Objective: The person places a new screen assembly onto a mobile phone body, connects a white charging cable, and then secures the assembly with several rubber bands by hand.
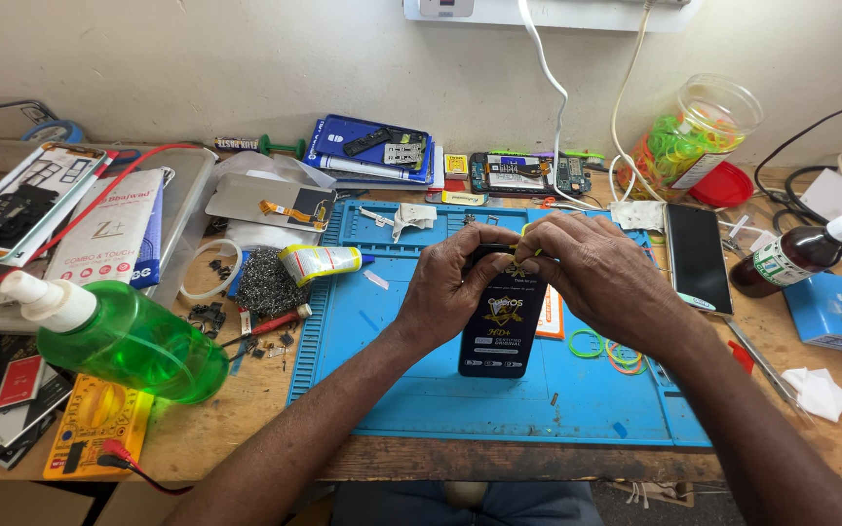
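- Your left hand [460, 282] grips the top edge of a dark phone-shaped package [504, 326], fingers curled tight around it.
- Your right hand [596, 273] pinches a yellow-green rubber band [535, 249] at that same top edge.
- The package stands near the middle of the blue work mat [401, 360].
- Loose coloured bands [608, 351] lie just right of it.
- A green liquid bottle [119, 341] lies well apart, left.

Upright dark phone [502, 331], seemingly rubber-banded

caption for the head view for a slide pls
Both hands, left hand and right hand, pinch the top of a black rectangular phone-shaped package over a blue rubber work mat.
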